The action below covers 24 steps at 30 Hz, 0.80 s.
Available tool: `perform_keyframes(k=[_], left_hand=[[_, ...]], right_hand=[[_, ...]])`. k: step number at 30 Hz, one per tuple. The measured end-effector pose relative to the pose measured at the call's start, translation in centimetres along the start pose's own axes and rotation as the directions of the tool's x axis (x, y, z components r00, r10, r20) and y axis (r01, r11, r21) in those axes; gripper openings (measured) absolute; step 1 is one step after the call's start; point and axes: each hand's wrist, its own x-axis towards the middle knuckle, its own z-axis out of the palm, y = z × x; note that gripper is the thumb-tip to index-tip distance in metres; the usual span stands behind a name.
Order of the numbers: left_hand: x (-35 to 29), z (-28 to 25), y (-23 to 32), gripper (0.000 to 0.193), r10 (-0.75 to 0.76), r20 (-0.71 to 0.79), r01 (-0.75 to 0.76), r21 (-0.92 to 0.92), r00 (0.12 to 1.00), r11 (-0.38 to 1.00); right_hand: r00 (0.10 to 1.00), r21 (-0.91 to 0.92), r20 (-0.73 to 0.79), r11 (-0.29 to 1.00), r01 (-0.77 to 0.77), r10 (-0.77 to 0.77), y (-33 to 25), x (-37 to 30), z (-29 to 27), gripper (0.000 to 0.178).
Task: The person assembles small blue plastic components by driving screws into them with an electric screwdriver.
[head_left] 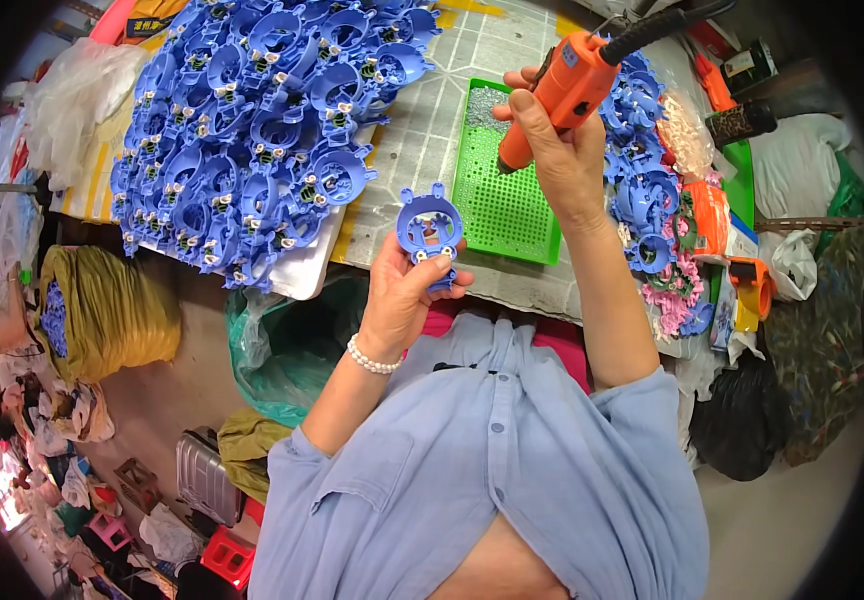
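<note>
My left hand (407, 290), a pearl-like bracelet at its wrist, pinches a blue plastic part (429, 228) with a round ring and small tabs, held up near the table's front edge. In my right hand (557, 150) is an orange electric screwdriver (564, 92), its black cord running up to the upper right. The tool's tip points down over a green perforated tray (512, 225). Small silvery screws (487, 106) are heaped at the tray's far end. The blue part and the screwdriver are apart.
A large pile of similar blue parts (252, 130) covers the table's left side on a white board (314, 262). More blue parts (642, 190) and pink pieces (672, 300) lie at the right. A green plastic bag (287, 350) sits below the table, and a yellow sack (117, 315) stands at left.
</note>
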Motion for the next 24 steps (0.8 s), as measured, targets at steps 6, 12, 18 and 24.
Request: perform_keyframes(k=[6, 12, 18, 24], left_hand=[[0.1, 0.0, 0.0, 0.035, -0.013, -0.013, 0.014, 0.026, 1.0, 1.0], [0.7, 0.1, 0.1, 0.034, -0.009, 0.009, 0.009, 0.014, 1.0, 1.0], [1.6, 0.3, -0.2, 0.031, -0.023, 0.014, 0.023, 0.0, 1.0, 1.0], [2.1, 0.1, -0.9, 0.031, -0.014, -0.008, 0.014, 0.027, 1.0, 1.0]], right_hand=[[1.0, -0.066, 0.0, 0.998, -0.023, 0.023, 0.9, 0.0, -0.1, 0.033], [0.998, 0.064, -0.02, 0.997, -0.05, 0.052, 2.5, 0.1, -0.6, 0.032], [0.999, 0.128, 0.018, 0.991, 0.028, -0.03, 5.5, -0.2, -1.5, 0.045], [0.997, 0.086, 0.014, 0.993, 0.076, -0.078, 7.0, -0.4, -1.3, 0.06]])
